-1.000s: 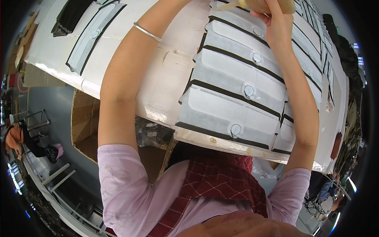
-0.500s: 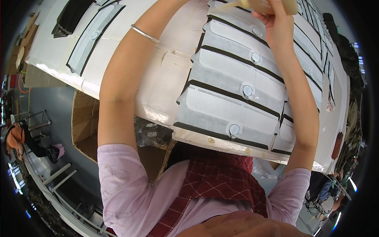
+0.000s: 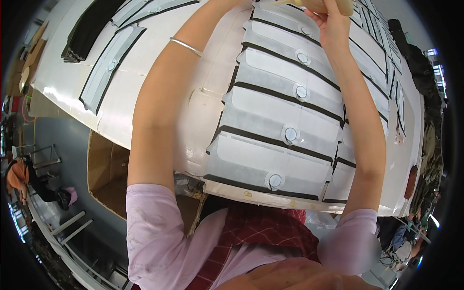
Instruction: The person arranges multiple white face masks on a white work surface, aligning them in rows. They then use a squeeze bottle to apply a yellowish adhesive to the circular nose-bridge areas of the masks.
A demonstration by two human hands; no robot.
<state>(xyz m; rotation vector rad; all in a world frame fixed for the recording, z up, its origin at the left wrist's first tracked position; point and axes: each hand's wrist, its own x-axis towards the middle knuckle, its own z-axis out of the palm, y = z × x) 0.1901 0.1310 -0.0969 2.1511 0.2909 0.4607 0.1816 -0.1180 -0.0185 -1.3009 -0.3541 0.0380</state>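
My right hand (image 3: 333,26) is closed around a translucent yellowish squeeze bottle (image 3: 329,6) at the upper edge. The bottle lies tilted on its side, its thin nozzle pointing left above the far end of a row of flat pieces. Each piece (image 3: 261,157) is pale, whitish and long, with a black border and a small round disc on it. They overlap in a column running away from me. My left forearm, with a silver bangle (image 3: 186,46), reaches across the table to the upper edge, where the frame cuts off the hand and hides its fingers.
The white table (image 3: 203,121) carries a stack of black strips (image 3: 87,36) and another pale piece (image 3: 112,65) at the left. More pieces lie beyond my right arm. Under the near edge stands an open cardboard box (image 3: 108,169). A seated person (image 3: 19,176) is far left.
The view has shifted, so the table and its pieces sit lower in the picture. My right hand and the bottle appear slightly further left, my left forearm slightly further right. The bottle stays held.
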